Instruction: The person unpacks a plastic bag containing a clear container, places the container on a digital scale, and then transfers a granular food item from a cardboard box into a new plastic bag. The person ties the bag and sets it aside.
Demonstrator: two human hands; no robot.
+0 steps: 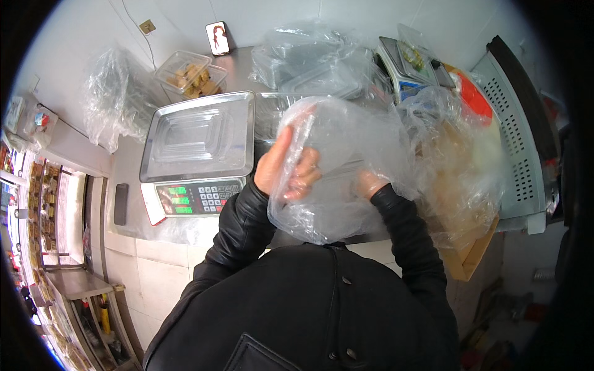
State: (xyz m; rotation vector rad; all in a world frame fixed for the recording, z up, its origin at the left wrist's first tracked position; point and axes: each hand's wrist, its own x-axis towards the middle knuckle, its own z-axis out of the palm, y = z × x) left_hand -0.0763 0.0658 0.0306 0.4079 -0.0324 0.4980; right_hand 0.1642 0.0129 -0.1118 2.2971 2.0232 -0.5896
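From my remote station, I locate the clear plastic bag [346, 145] just off the centre of the head view, toward two o'clock, raised in front of the person's dark jacket [291, 290].

Left hand [288, 164]: I see it at the nine o'clock edge of the bag. Fingers are curled narrow and hold the film; the thumb points up toward one o'clock.

Right hand [372, 183]: I see it at the bag's four o'clock side. Film covers the fingers — I cannot tell their spread or grip, nor whether they lie inside the bag or behind it.

Surroundings, by clock position from the view centre:
- Ten o'clock: a scale [213, 196] with green displays; a clear box [195, 139] lies on its metal tray [245, 123].
- Between ten and eleven: food boxes [190, 77].
- Eleven: a lit phone [217, 38], leaning against the wall [266, 18].
- Twelve: heaped clear plastic [303, 55].
- Between one and two: a second scale [390, 52].
- Three: a large bag [461, 179] — brownish contents, blurred by film.
- Nine: a dark phone [121, 204], lying flat.
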